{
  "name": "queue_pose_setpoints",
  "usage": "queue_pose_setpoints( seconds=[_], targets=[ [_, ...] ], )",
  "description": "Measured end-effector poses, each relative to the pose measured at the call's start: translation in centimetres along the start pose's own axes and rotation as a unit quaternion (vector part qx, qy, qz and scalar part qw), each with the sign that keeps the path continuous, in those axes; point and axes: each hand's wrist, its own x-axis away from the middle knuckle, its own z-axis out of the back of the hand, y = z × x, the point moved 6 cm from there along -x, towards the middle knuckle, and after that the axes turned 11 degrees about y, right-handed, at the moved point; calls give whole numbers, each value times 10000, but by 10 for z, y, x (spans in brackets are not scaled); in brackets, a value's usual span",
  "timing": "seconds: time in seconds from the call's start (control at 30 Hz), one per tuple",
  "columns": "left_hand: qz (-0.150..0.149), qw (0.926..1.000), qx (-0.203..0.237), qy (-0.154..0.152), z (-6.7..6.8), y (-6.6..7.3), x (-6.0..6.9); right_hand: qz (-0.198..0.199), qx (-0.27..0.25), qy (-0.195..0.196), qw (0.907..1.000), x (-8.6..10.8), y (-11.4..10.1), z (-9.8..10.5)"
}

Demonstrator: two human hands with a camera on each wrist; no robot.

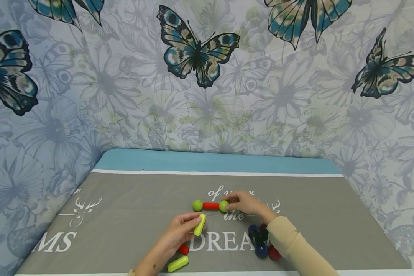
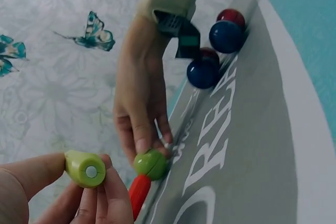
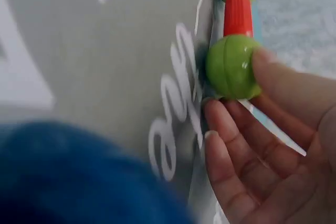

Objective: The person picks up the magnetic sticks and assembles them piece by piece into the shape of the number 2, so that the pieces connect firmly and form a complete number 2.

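Observation:
Between thumb and fingers, my left hand (image 1: pixel 172 234) pinches a yellow-green stick (image 1: pixel 200 225). In the left wrist view, a pale round spot shows on that stick's end (image 2: pixel 91 171). To its right, my right hand (image 1: pixel 246 203) grips a green ball (image 1: pixel 224 206), with the thumb on its side in the right wrist view. This ball joins a red stick (image 1: pixel 211 206), whose far end bears a second green ball (image 1: pixel 197 205). The joined piece lies low over the grey cloth. The held yellow-green stick is apart from it.
Below my left hand lie another yellow-green stick (image 1: pixel 178 264) and a partly hidden red piece (image 1: pixel 183 249). Several dark blue balls (image 1: pixel 261 250) and dark red balls (image 1: pixel 274 253) gather beside my right forearm. A butterfly-patterned wall (image 1: pixel 207 107) rises behind the table (image 1: pixel 141 214).

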Motion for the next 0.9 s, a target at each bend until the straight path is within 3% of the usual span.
queue_pose_setpoints(
  seconds=[0.33, 0.53, 0.67, 0.77, 0.9],
  targets=[
    [199, 9986, 442, -201, -25, -11, -9, -615, -973, -634, 9913, -15, 22, 0],
    [415, 9947, 924, -167, -39, -18, -24, -752, -1075, -652, 9892, -21, 29, -2],
    [519, 9943, 930, -4, -46, -24, -35, -820, -1017, -610, 9895, -24, 32, -2],
    [484, 9946, 907, 131, -49, -27, -43, -781, -1025, -619, 9897, -25, 32, -2],
    [221, 9950, 950, 202, -53, -27, -51, -700, -1076, -619, 9898, -25, 32, -2]
  ],
)
